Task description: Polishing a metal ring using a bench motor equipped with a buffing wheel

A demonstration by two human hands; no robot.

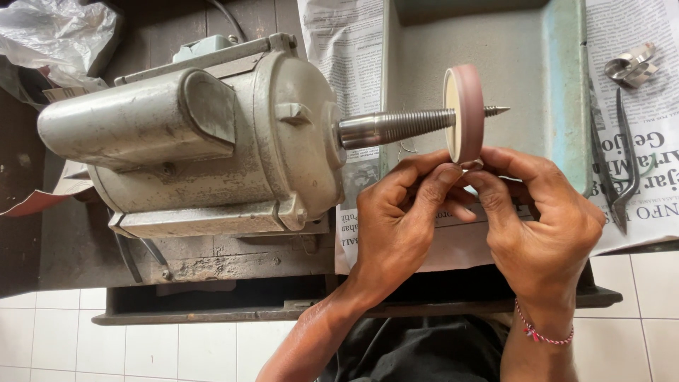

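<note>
Ring [472,165] pinched by fingertips of left hand [399,212] and right hand [544,226], just below wheel [467,113] on spindle [396,127].

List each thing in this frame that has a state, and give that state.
Polishing wheel: mounted on the threaded spindle.
Left hand: fingertips pinching something small at the wheel's lower edge.
Right hand: pinching there too.
Tweezers: lying unused on newspaper.

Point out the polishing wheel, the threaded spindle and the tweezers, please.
polishing wheel [468,113]: head view, on its pinkish rim.
threaded spindle [396,127]: head view, mid-shaft left of the wheel.
tweezers [628,152]: head view, on the dark arm over the newspaper.
</note>
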